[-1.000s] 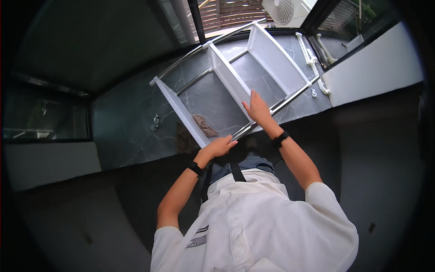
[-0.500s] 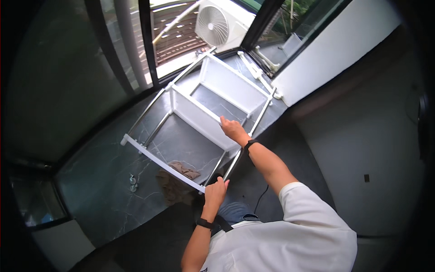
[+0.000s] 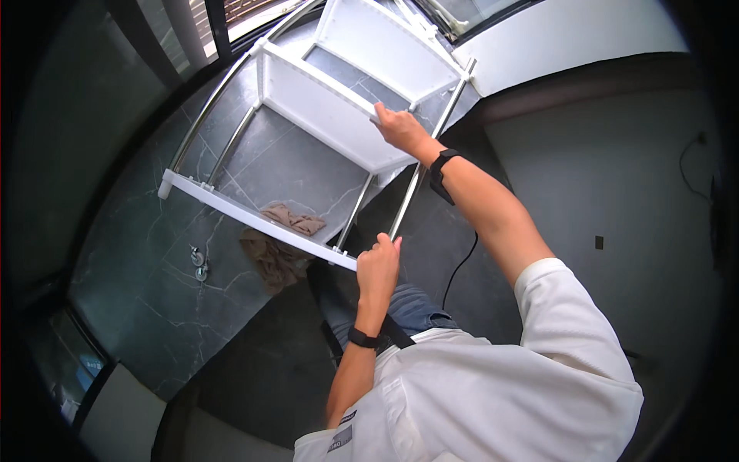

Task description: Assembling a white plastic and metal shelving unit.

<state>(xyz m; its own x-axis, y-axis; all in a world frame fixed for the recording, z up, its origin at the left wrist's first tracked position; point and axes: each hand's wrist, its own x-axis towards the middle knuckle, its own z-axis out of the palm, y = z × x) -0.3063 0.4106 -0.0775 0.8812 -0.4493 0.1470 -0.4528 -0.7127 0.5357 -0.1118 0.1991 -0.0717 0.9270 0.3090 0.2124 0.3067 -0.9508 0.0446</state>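
A shelf rack with white shelves and silver metal poles lies tilted in front of me. My left hand is closed around its near right corner, where a pole meets the white end shelf. Farther up, my right hand grips the edge of the middle white shelf, thumb on top and fingers partly hidden behind it. Another white shelf is at the far end. A white cap sits on the near left corner.
Crumpled brown cloth lies on the dark marbled slab beneath the rack. Two small metal casters rest to its left. A black cable runs along the floor at right. Windows with dark frames border the far side, beside a white ledge.
The rack and both hands now appear higher in view and larger, with the rack's far end cut off at the top. Both hands keep their hold at the same spots.
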